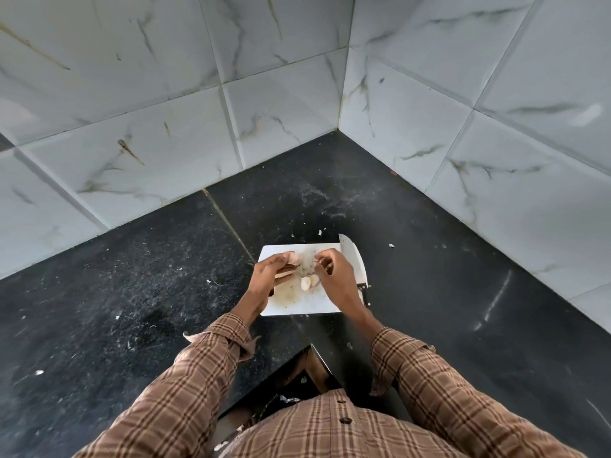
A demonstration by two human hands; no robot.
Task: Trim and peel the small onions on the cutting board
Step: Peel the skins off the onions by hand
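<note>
**Both hands over the cutting board, small onions in work**

The white cutting board lies on the black table, in the corner formed by two walls of marbled white tile. Its surface is stained and dusted with brownish bits.

The left hand is at the board's left edge, fingers curled around a small onion whose pinkish end shows past the fingertips at the far side. A second brownish piece sits under the same hand; what it is cannot be told.

The right hand is over the board's right half, fingers bent and drawn together as in a pinch. What they pinch is too small to make out.

Between the two hands, near the board's middle, a few pale peeled onions lie touching one another.

A knife lies along the board's right edge, blade tip toward the far wall, dark handle end near the right wrist.

Pale skin scraps are scattered on the table beyond the board and at left. Both arms wear brown plaid sleeves.
</note>
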